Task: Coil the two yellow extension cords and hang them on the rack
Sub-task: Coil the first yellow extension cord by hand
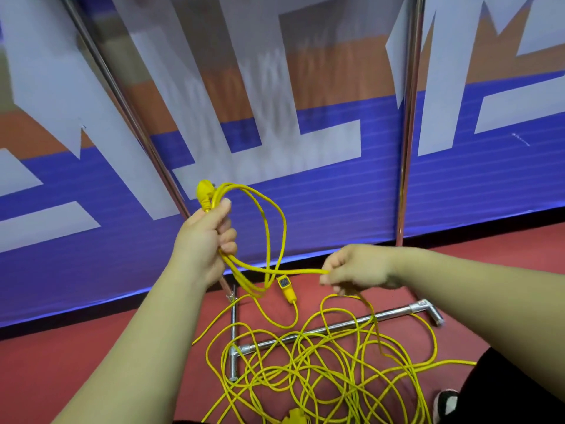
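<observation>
While the left hand (211,237) grips a few yellow cord loops (269,228) with the plug (204,194) on top, the right hand (354,267) pinches the strand; remaining cord (321,362) lies tangled on the near red floor (91,347).

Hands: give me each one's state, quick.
Left hand: grips coiled loops of a yellow extension cord.
Right hand: pinches the strand leading off those loops.
</observation>
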